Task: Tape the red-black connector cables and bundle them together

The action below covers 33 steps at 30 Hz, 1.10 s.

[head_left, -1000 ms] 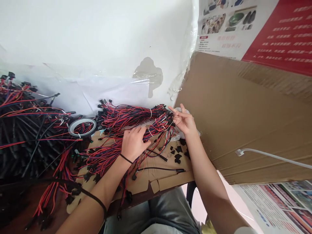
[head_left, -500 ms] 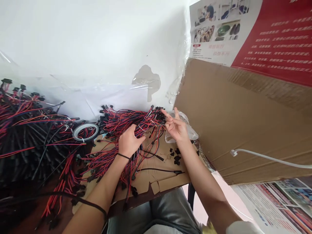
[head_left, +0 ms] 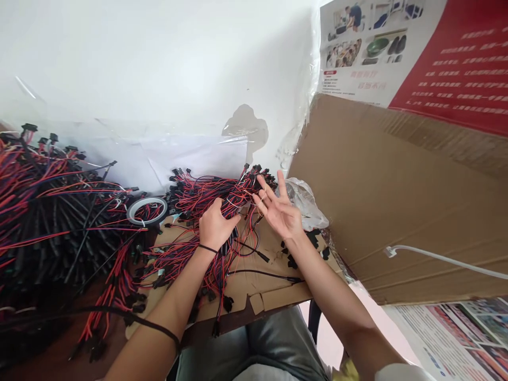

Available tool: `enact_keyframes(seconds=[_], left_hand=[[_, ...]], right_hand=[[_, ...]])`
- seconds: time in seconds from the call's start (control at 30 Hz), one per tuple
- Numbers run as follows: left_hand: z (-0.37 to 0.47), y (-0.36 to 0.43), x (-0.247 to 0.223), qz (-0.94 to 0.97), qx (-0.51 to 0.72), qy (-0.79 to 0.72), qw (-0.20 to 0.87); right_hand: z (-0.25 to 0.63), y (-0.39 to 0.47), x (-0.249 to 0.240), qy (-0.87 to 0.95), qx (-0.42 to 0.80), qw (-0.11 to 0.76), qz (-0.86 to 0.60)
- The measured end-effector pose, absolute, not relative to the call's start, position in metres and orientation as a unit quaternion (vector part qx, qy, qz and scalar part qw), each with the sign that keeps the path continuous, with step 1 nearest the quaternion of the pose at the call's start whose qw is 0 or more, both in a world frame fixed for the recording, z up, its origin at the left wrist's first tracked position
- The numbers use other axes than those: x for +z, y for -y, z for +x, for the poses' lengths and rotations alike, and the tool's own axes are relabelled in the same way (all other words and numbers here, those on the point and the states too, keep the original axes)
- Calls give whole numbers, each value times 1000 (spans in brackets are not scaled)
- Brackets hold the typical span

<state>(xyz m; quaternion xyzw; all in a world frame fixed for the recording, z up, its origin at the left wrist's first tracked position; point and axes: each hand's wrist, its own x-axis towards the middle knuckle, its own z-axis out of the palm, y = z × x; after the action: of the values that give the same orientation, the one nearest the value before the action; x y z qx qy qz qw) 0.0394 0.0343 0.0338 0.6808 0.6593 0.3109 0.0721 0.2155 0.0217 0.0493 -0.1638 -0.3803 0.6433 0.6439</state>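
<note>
My left hand (head_left: 216, 225) is closed around a bundle of red and dark wires (head_left: 234, 205) with black connectors at the far end. Beside that end, my right hand (head_left: 281, 214) has its fingers spread, with a thin pale yellow loop, apparently a rubber band (head_left: 265, 186), stretched over them. The loop reaches toward the bundle; whether it passes around the wires I cannot tell. Under my left wrist more loose red and dark wires (head_left: 174, 259) lie on a cardboard sheet (head_left: 238, 301).
A roll of tape (head_left: 146, 211) lies left of the bundle, near a large heap of black-sleeved cables (head_left: 51, 233). A clear plastic bag (head_left: 307, 203) and small black connectors (head_left: 292, 261) are at the right. A tall cardboard panel (head_left: 397, 196) bounds the right side.
My right hand has shifted slightly left and its fingers have spread wider, stretching the band. My left hand keeps its hold on the wires. The view has swung a little left.
</note>
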Motion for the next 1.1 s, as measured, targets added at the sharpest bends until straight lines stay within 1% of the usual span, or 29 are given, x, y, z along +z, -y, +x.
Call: enact_keyframes(seconds=[0.13, 0.27, 0.4, 0.53, 0.67, 0.73, 0.87, 0.93, 1.1], left_hand=[[39, -35, 34, 679, 323, -654, 85], [35, -37, 34, 668, 342, -652, 108], [35, -36, 30, 685, 340, -637, 102], [40, -28, 29, 739, 274, -614, 43], [53, -22, 40, 805, 192, -562, -23], [63, -25, 47, 823, 171, -541, -12], [85, -37, 52, 817, 144, -556, 56], [94, -42, 51, 806, 152, -570, 58], [107, -48, 49, 761, 224, -608, 26]], right_hand=[[214, -21, 45, 422, 633, 629, -160], [223, -24, 45, 423, 614, 639, -190], [222, -24, 46, 414, 588, 656, -229], [220, -28, 43, 379, 592, 677, -219], [224, -36, 36, 342, 612, 677, -222], [227, -38, 33, 335, 619, 677, -215], [228, -39, 32, 334, 614, 682, -212], [227, -38, 32, 330, 612, 685, -219], [225, -36, 32, 354, 610, 678, -207]])
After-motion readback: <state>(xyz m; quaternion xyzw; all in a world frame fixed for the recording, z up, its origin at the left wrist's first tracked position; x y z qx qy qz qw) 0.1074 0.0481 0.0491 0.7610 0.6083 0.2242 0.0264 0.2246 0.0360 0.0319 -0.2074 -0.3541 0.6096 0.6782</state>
